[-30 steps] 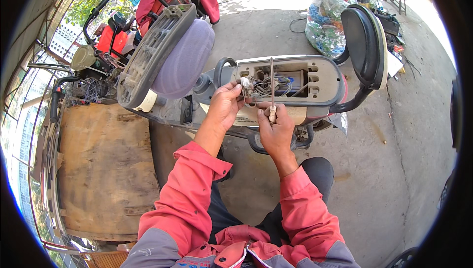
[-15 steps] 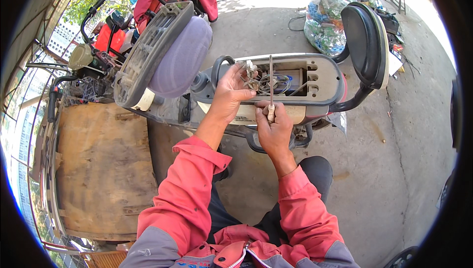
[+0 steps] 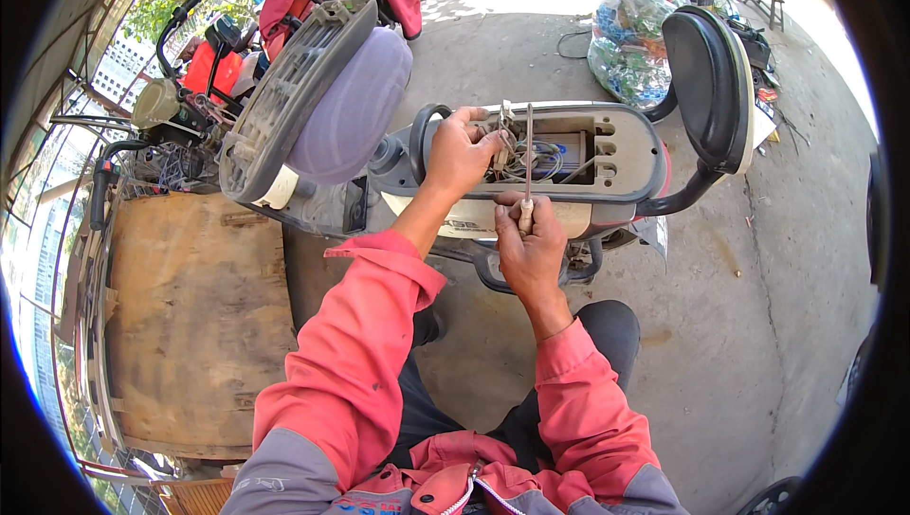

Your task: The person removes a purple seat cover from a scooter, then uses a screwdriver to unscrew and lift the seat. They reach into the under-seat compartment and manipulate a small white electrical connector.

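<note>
The scooter's seat compartment [image 3: 621, 150] lies uncovered in front of me. Inside it is a tangle of grey wires [image 3: 538, 157] beside a blue-grey box [image 3: 572, 147]. My left hand [image 3: 459, 157] reaches over the compartment's left end, fingers closed on the bundle of wires and small connectors. A pale connector [image 3: 505, 115] sticks up beside its fingertips. At the near rim, my right hand [image 3: 533, 248] grips a screwdriver by its light handle [image 3: 526, 216]. The screwdriver's long shaft [image 3: 529, 150] points away from me, across the wires.
The raised seat [image 3: 346, 108] with a lilac cover stands left of the compartment. To the right rises a black backrest [image 3: 700, 89] on a curved bar. A worn wooden board [image 3: 199, 325] lies at left. A clear bag of scraps [image 3: 633, 41] sits behind on the concrete floor.
My left hand has shifted slightly right and away from me, bringing the wires and connectors along. Its fingers have turned and drawn together. The right hand keeps the screwdriver in nearly the same place.
</note>
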Demonstrator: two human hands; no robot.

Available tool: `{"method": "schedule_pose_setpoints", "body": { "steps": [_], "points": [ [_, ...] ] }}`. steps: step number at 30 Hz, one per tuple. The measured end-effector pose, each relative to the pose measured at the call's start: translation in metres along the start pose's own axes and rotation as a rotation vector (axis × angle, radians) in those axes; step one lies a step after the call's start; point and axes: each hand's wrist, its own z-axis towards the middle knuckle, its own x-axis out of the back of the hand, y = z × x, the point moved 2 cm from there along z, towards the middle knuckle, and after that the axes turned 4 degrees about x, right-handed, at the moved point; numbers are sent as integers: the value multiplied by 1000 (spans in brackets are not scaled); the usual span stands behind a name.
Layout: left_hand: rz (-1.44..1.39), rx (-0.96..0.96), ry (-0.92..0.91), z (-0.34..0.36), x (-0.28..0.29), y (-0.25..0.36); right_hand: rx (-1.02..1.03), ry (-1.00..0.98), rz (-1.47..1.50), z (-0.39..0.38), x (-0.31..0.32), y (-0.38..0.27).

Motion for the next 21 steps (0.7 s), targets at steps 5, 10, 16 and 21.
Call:
{"method": "schedule_pose_setpoints", "body": {
  "steps": [5,10,16,21],
  "points": [
    [-188,18,-30,3,0,-3,-9,8,14,0,0,3],
    [-231,46,-35,3,6,-9,-5,2,12,0,0,0],
    [-225,143,-42,0,10,-4,4,7,11,0,0,1],
    [-195,130,-8,-6,11,-4,1,-2,26,1,1,-1]
  ]
}}
